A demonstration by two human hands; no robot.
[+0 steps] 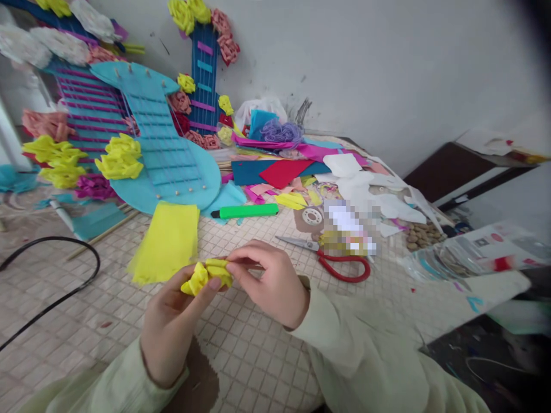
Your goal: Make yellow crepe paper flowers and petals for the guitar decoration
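Note:
My left hand (172, 321) and my right hand (269, 284) meet over the tiled tabletop, both pinched on a small crumpled yellow paper flower (207, 274). The left thumb presses it from below; the right fingers close on its right end, where a thin stick seems to run under them. Just behind the hands lies a flat stack of yellow tissue paper (166, 244). Both sleeves are pale green.
Red-handled scissors (340, 261) lie to the right of my hands, a green marker (247, 211) behind them. A blue guitar-shaped craft (163, 149) with paper flowers fills the back left. Coloured paper scraps (284, 172) pile at the back; a black cable (55, 298) curves at left.

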